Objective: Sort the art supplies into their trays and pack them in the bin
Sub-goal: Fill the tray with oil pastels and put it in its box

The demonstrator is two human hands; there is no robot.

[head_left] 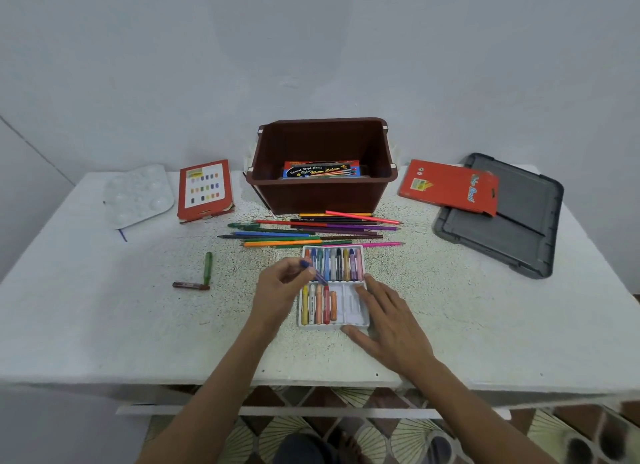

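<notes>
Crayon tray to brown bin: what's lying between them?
In the head view, a loose pile of coloured pencils lies on the table between the crayon tray and the brown bin, mostly crosswise to that line.

The white table top (138,318) has tiny dark specks all over. The deep brown plastic bin (322,195) holds a flat blue-and-black box (320,170) with yellow letters. The flat plastic lid (519,242) is grey. The thin cardboard pack (446,186) is red. The red cardboard box (204,190) has small coloured spots on a white panel. The plastic crayon tray (346,311) is white; one short wax crayon (305,264) is blue. The floor tiles (381,432) show cream fans on brown.
</notes>
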